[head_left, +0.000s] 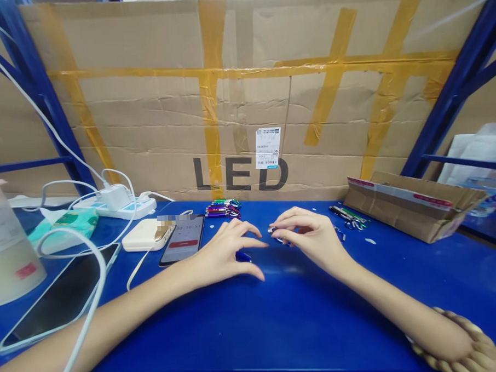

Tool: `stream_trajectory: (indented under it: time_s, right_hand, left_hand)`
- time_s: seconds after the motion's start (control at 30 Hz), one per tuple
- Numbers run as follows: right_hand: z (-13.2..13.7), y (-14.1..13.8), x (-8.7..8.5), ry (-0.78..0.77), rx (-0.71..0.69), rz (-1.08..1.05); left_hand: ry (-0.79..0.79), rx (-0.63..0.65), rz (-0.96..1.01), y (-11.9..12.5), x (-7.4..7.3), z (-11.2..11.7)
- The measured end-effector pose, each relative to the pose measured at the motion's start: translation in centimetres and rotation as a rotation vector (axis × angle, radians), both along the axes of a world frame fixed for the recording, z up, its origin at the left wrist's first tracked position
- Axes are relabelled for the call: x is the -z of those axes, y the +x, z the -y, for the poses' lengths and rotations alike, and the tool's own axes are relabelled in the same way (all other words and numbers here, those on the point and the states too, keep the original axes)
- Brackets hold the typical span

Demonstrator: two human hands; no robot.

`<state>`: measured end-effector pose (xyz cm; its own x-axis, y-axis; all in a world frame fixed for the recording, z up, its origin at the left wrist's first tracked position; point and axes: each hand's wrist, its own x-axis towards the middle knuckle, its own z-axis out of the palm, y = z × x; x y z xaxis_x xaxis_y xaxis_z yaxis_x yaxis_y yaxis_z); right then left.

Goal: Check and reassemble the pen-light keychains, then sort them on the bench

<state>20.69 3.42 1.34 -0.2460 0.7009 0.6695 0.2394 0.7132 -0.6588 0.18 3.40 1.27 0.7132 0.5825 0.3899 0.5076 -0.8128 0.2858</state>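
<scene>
My left hand point(234, 248) is over the blue table with its fingers spread and nothing between them. Behind its thumb and fingers, part of a shiny blue tube point(243, 256) shows; whether the hand touches it I cannot tell. Thumb and fingers of my right hand point(307, 235) pinch a small silver-tipped piece point(271, 229), mostly hidden by the fingers. Blue and silver parts point(283, 241) show just below these fingers. Beyond my left hand lies a row of slim green, red and purple metal tubes point(222, 210) with clips, like keychain flashlights.
More clipped tubes point(350, 217) lie at the right by an open cardboard box point(409, 206). At the left are a phone point(184, 241) showing a timer, a white power bank point(141, 235), another phone point(64, 298), cables and a cup point(8, 246). A large carton point(167, 123) stands behind.
</scene>
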Motion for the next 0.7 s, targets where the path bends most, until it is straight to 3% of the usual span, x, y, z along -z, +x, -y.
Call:
stream_trajectory:
  time_s: [0.13,0.3,0.4,0.57,0.7]
  right_hand:
    - [-0.3,0.0,0.3,-0.035,0.021,0.011]
    - [-0.5,-0.1,0.6,-0.111,0.002,-0.027]
    - [-0.4,-0.2,0.6,-0.146,-0.007,-0.010]
    - [-0.1,-0.3,0.3,-0.120,0.010,0.023]
    - [0.2,-0.5,0.4,-0.079,-0.020,0.044]
  left_hand:
    - [-0.061,-0.018,-0.219,-0.9,0.1,-0.7]
    - [-0.102,-0.052,-0.283,-1.3,0.2,-1.3]
    - [-0.121,-0.053,-0.166,-0.9,0.5,-1.2]
    - [-0.245,-0.063,0.233,0.5,1.5,0.1]
    - [-0.348,-0.063,0.339,1.3,1.9,1.0]
